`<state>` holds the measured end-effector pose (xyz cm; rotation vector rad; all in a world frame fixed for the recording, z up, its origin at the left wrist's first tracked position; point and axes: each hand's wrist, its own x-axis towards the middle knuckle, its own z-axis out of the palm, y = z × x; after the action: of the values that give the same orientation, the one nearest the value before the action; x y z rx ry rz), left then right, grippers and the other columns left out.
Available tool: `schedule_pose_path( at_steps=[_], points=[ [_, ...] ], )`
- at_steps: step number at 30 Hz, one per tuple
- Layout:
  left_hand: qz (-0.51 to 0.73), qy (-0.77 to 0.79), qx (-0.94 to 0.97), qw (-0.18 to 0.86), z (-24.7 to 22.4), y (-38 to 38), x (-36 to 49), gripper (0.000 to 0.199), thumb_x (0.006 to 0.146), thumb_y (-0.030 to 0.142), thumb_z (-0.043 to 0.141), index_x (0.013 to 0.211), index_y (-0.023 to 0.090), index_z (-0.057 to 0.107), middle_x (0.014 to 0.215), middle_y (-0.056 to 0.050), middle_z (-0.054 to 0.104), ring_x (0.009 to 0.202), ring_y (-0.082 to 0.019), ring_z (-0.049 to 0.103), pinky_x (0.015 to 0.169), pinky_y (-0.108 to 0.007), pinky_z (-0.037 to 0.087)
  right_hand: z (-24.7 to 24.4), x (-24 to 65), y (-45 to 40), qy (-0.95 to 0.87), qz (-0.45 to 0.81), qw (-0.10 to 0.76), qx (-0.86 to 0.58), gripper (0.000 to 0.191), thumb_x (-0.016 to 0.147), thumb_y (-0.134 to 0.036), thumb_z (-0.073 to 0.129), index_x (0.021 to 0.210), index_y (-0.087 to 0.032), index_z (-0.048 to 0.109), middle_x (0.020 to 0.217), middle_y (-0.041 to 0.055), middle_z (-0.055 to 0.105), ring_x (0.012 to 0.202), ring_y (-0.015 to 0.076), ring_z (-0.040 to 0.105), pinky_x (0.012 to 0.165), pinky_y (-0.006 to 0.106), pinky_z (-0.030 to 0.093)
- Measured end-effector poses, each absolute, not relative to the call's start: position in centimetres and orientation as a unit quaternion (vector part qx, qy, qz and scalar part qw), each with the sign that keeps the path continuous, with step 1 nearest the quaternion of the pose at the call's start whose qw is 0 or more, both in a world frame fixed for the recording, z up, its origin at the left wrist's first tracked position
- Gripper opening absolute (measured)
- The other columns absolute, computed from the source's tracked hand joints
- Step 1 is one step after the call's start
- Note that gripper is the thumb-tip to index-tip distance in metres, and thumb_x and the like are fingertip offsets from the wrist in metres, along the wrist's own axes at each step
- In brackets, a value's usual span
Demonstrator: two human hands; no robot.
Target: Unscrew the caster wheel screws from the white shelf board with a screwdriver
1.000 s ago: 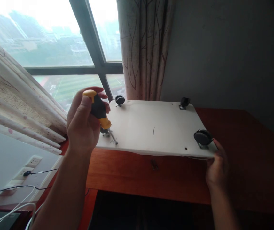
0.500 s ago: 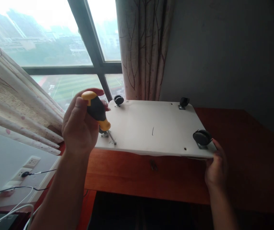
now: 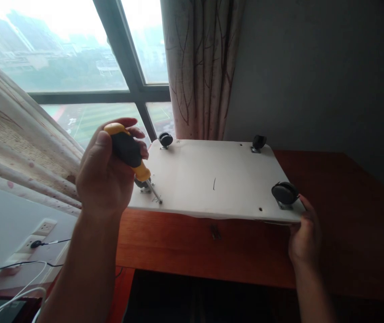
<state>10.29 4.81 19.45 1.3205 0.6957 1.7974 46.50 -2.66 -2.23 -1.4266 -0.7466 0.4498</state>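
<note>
My left hand point(image 3: 106, 172) is wrapped round the black and yellow handle of a screwdriver point(image 3: 126, 150). The shaft slants down to the right, and its tip meets the near left part of a white board point(image 3: 192, 179), where a small screw or hole sits. Black caster wheels stand at the board's corners: far left point(image 3: 165, 139), far right point(image 3: 259, 142), near right point(image 3: 285, 193), and near left point(image 3: 144, 183), partly behind my left hand. My right hand point(image 3: 306, 235) grips the board's near right corner, fingers behind the edge and thumb at the front.
The board lies on a reddish-brown wooden desk point(image 3: 178, 242). Behind it are a curtain point(image 3: 201, 67) and a window point(image 3: 60, 54). At the lower left are a wall socket point(image 3: 45, 227) with a plug and white cables point(image 3: 20, 296).
My left hand and the screwdriver handle have shifted left and tilted further over, while the tip stays at the same spot. My right hand keeps its hold on the board.
</note>
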Motion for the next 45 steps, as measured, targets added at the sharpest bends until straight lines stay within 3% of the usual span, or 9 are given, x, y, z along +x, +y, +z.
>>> schedule_pose_path(
  at_steps=[4, 7, 13, 20, 26, 30, 34, 40, 45],
  points=[
    [0.712, 0.292, 0.543, 0.337, 19.3, 4.4, 10.2, 0.019, 0.087, 0.029, 0.076, 0.098, 0.018, 0.065, 0.11, -0.008, 0.07, 0.084, -0.02, 0.07, 0.076, -0.034, 0.062, -2.2, 46.4, -2.5, -0.296, 0.2, 0.688, -0.632, 0.054, 0.089, -0.04, 0.047, 0.138, -0.022, 0.062, 0.142, 0.0078, 0.061, 0.13, 0.032, 0.055, 0.103, 0.049, 0.048],
    [0.711, 0.287, 0.548, 0.334, 19.3, 4.3, 10.2, 0.029, 0.081, 0.021, 0.082, 0.097, 0.021, 0.057, 0.105, -0.007, 0.074, 0.064, -0.015, 0.065, 0.058, -0.029, 0.057, -2.2, 46.4, -2.4, -0.296, 0.202, 0.689, -0.629, 0.055, 0.088, -0.04, 0.048, 0.138, -0.023, 0.062, 0.142, 0.0074, 0.061, 0.13, 0.0318, 0.056, 0.104, 0.049, 0.048],
    [0.702, 0.272, 0.534, 0.385, 19.3, 4.4, 10.1, 0.042, 0.09, 0.052, 0.067, 0.107, 0.013, 0.072, 0.1, -0.011, 0.067, 0.068, -0.017, 0.061, 0.053, -0.03, 0.053, -2.0, 46.4, -2.5, -0.3, 0.213, 0.682, -0.632, 0.055, 0.09, -0.042, 0.047, 0.14, -0.023, 0.06, 0.143, 0.0078, 0.059, 0.13, 0.032, 0.056, 0.104, 0.049, 0.048],
    [0.702, 0.265, 0.581, 0.316, 18.9, 4.3, 10.1, 0.027, 0.082, 0.021, 0.08, 0.102, 0.025, 0.062, 0.109, -0.003, 0.073, 0.059, -0.012, 0.062, 0.051, -0.026, 0.054, -1.8, 46.1, -2.6, -0.301, 0.211, 0.695, -0.618, 0.051, 0.093, -0.042, 0.049, 0.139, -0.024, 0.062, 0.142, 0.007, 0.06, 0.13, 0.031, 0.057, 0.105, 0.049, 0.047],
    [0.703, 0.272, 0.537, 0.379, 19.1, 4.1, 10.1, 0.041, 0.089, 0.051, 0.068, 0.108, 0.015, 0.072, 0.103, -0.011, 0.069, 0.067, -0.017, 0.061, 0.052, -0.03, 0.055, -2.0, 46.3, -2.5, -0.288, 0.215, 0.704, -0.613, 0.05, 0.09, -0.039, 0.051, 0.135, -0.023, 0.065, 0.139, 0.0068, 0.062, 0.129, 0.0312, 0.057, 0.104, 0.048, 0.048],
    [0.708, 0.284, 0.566, 0.312, 18.9, 3.9, 10.0, 0.02, 0.088, 0.033, 0.074, 0.1, 0.018, 0.071, 0.112, -0.01, 0.07, 0.081, -0.022, 0.07, 0.065, -0.033, 0.061, -2.0, 46.4, -2.5, -0.292, 0.213, 0.7, -0.616, 0.052, 0.089, -0.039, 0.05, 0.137, -0.023, 0.063, 0.141, 0.0069, 0.061, 0.13, 0.0317, 0.056, 0.104, 0.049, 0.048],
    [0.703, 0.276, 0.58, 0.306, 19.0, 3.7, 10.0, 0.034, 0.075, 0.018, 0.086, 0.098, 0.024, 0.061, 0.105, -0.003, 0.073, 0.055, -0.011, 0.06, 0.049, -0.025, 0.052, -1.9, 46.3, -2.5, -0.293, 0.211, 0.704, -0.612, 0.053, 0.089, -0.039, 0.05, 0.137, -0.022, 0.063, 0.139, 0.0072, 0.062, 0.128, 0.0316, 0.057, 0.104, 0.048, 0.048],
    [0.69, 0.273, 0.548, 0.386, 19.4, 3.8, 10.0, 0.05, 0.086, 0.056, 0.072, 0.111, 0.013, 0.072, 0.102, -0.011, 0.068, 0.066, -0.016, 0.062, 0.054, -0.029, 0.056, -1.7, 46.2, -2.5, -0.294, 0.208, 0.697, -0.62, 0.053, 0.089, -0.038, 0.049, 0.137, -0.021, 0.063, 0.139, 0.0078, 0.062, 0.129, 0.0311, 0.057, 0.104, 0.047, 0.047],
    [0.696, 0.266, 0.581, 0.327, 18.8, 4.3, 9.8, 0.031, 0.084, 0.034, 0.08, 0.103, 0.015, 0.065, 0.11, -0.012, 0.07, 0.069, -0.019, 0.071, 0.056, -0.032, 0.06, -1.6, 46.0, -2.5, -0.282, 0.218, 0.714, -0.603, 0.051, 0.089, -0.038, 0.052, 0.136, -0.022, 0.064, 0.138, 0.007, 0.063, 0.128, 0.0299, 0.058, 0.108, 0.048, 0.045]
  ],
)
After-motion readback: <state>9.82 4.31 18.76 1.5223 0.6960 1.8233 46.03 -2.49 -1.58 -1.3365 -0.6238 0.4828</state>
